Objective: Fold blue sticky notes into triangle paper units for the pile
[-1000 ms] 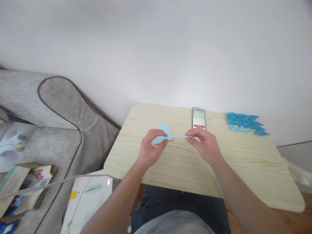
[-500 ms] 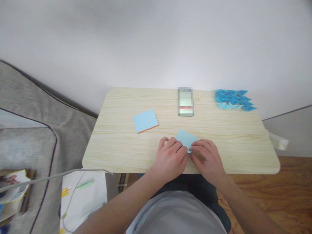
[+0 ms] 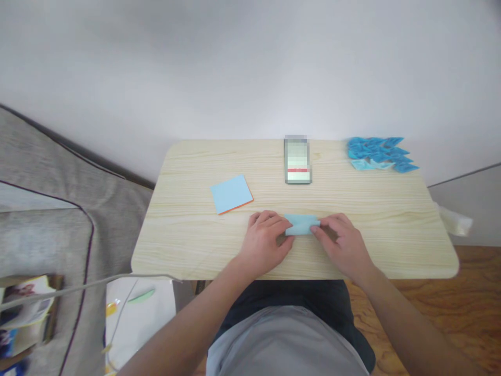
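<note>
Low centre: left hand [image 3: 266, 237] & right hand [image 3: 340, 240], 2 in all, each pinching an end of 1 folded blue sheet [image 3: 301, 224] flat on table [image 3: 188, 250]; 0.5 s ago it was an unfolded square, now a narrow strip. Farther up: 1 sticky pad [image 3: 230, 194] mid-left, 1 phone [image 3: 298, 161] centre, 1 heap of folded blue pieces [image 3: 378, 154] upper right, too many to count.

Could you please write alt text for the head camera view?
Two bare hands, left hand and right hand, press a folded light-blue paper on a wooden table; a note pad, phone and blue folded pieces lie beyond.
</note>
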